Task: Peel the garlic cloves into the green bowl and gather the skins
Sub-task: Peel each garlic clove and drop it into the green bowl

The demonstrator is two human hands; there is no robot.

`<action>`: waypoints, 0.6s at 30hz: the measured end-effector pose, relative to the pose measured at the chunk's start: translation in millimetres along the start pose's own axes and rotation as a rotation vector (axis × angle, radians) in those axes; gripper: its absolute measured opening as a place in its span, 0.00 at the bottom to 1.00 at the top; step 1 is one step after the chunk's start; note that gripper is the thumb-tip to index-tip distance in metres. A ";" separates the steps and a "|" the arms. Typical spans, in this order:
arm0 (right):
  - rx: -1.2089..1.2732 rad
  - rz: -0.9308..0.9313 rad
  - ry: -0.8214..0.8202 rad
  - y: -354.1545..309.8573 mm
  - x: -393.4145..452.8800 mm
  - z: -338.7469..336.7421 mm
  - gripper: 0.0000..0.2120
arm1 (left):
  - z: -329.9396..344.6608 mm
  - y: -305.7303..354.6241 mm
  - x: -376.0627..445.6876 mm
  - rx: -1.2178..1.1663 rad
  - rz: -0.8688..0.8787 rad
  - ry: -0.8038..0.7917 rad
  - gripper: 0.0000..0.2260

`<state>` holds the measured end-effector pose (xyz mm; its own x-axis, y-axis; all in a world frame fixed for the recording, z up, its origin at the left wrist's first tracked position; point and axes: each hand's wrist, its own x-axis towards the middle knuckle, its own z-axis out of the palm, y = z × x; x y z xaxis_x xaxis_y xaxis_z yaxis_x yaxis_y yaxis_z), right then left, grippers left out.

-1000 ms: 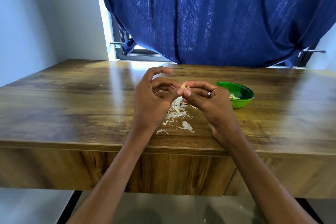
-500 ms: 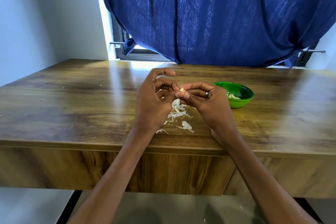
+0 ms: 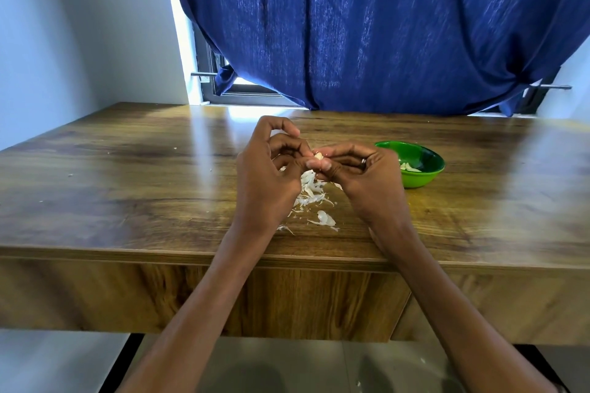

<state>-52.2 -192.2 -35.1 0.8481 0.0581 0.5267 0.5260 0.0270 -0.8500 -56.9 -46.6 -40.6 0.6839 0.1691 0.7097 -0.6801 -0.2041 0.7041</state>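
Both hands meet above the wooden table [image 3: 127, 175], fingertips drawn together over a small pale garlic clove [image 3: 318, 156]. The left hand [image 3: 268, 175] has its fingers curled, thumb and fingertips pinching the clove from its left side; the right hand [image 3: 360, 175], with a ring [image 3: 363, 161] on one finger, pinches it from the right, so the clove sits squeezed between the two sets of fingertips with only its top showing. Directly beneath the hands a loose heap of white skins [image 3: 311, 198] lies on the table, reaching toward the near edge. The green bowl [image 3: 424, 169] stands just beside the right hand, on its far right side, holding a few peeled cloves [image 3: 408, 167]. A blue curtain [image 3: 383, 25] hangs behind the table.
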 end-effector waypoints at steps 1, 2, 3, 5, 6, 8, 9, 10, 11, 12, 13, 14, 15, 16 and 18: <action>-0.001 -0.003 0.004 0.5 0.1 0.0 0.07 | 0.2 0.3 0.0 0.005 0.004 0.003 0.19; -0.004 -0.005 0.007 0.6 0.1 -0.1 0.07 | 0.1 0.3 -0.2 0.012 0.012 0.005 0.19; -0.007 -0.007 0.008 0.9 0.2 -0.1 0.07 | 0.0 0.8 -0.5 0.024 0.022 0.006 0.18; -0.015 -0.008 0.006 1.8 0.3 -0.1 0.06 | -0.3 1.7 -0.8 0.053 0.041 0.010 0.17; -0.018 -0.007 0.005 2.0 0.1 -0.2 0.06 | -0.2 2.2 -1.1 0.065 0.051 0.015 0.17; -0.015 -0.009 0.010 1.8 0.0 -0.3 0.06 | 0.2 3.3 -1.3 0.083 0.074 0.021 0.17; -0.016 -0.012 0.014 1.6 -0.1 -0.1 0.07 | 0.3 3.6 -1.4 0.089 0.084 0.022 0.17; -0.018 -0.016 0.015 1.2 -0.2 0.0 0.06 | 0.4 3.9 -1.5 0.093 0.091 0.022 0.17; -0.018 -0.020 0.015 1.3 -0.4 0.2 0.06 | 0.4 4.1 -1.4 0.095 0.094 0.022 0.17; -0.011 -0.020 0.015 1.4 -0.6 0.3 0.06 | 0.4 4.1 -1.3 0.099 0.097 0.021 0.17; 0.003 -0.016 0.015 1.7 -0.6 0.3 0.06 | 0.3 4.2 -1.2 0.102 0.099 0.022 0.17; 0.022 -0.010 0.012 2.2 -0.5 0.2 0.06 | 0.3 4.4 -1.2 0.102 0.096 0.025 0.17; 0.042 -0.006 0.008 3.0 -0.3 0.1 0.06 | 0.1 4.6 -1.2 0.098 0.091 0.029 0.17; 0.058 -0.002 0.001 3.6 -0.2 0.0 0.07 | -0.2 4.8 -1.0 0.096 0.088 0.033 0.17; 0.069 0.004 -0.011 3.7 -0.2 -0.2 0.07 | -1.0 4.3 -0.5 0.102 0.092 0.032 0.17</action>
<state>-50.5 -192.3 -38.3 0.8491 0.0688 0.5237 0.5170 0.0954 -0.8507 -60.4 -46.7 -37.9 0.6102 0.1756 0.7725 -0.7080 -0.3167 0.6312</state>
